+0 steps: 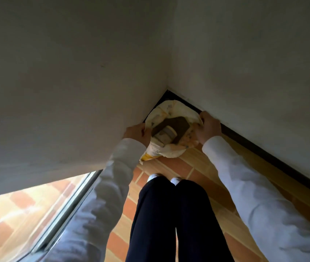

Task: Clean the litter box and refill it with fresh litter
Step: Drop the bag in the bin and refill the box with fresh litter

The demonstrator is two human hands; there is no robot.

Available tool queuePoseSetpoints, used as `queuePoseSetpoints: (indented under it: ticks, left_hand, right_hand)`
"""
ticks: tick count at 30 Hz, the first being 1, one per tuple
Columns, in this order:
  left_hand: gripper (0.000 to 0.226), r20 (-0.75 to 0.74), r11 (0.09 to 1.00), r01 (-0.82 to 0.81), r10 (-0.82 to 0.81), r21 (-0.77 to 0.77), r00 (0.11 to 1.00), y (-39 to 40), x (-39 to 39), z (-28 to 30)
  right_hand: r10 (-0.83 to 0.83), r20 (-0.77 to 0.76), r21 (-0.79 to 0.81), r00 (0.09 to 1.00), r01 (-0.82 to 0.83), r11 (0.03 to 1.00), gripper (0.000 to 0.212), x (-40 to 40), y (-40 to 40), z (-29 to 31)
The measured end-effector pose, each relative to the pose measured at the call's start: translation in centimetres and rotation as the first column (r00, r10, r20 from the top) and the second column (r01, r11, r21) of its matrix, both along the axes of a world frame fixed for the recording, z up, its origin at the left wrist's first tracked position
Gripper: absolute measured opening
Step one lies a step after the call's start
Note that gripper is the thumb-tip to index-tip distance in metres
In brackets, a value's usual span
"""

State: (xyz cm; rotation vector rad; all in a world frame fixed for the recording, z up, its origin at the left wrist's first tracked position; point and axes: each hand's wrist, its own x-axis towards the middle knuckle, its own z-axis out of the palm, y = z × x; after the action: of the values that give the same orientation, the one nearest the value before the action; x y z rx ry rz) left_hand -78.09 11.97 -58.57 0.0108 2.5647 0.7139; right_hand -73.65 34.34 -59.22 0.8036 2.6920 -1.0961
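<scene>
A cream and yellow litter bag stands open on the floor in the corner where two walls meet. Brownish-grey litter shows inside it, with a pale scoop-like object lying on top. My left hand grips the bag's rolled rim on the left side. My right hand grips the rim on the right side. The litter box is not in view.
White walls close in on both sides, with a dark skirting board along the right wall. The floor is orange and tan tile. My dark-trousered legs and white socks stand just before the bag. A sliding door frame runs at lower left.
</scene>
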Motion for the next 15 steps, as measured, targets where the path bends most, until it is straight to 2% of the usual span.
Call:
queuePoseSetpoints:
  ticks: [8, 15]
  left_hand:
    - [0.044, 0.034, 0.997, -0.062, 0.063, -0.040, 0.997, -2.6, 6.4, 21.8]
    - [0.030, -0.013, 0.993, 0.108, -0.108, -0.040, 0.994, -3.4, 10.6, 33.4]
  right_hand:
    - [0.001, 0.029, -0.049, 1.000, 0.000, 0.999, 0.016, 7.3, -3.4, 21.5]
    - [-0.105, 0.104, -0.069, 0.989, 0.112, 0.991, 0.017, 14.1, -4.5, 32.8]
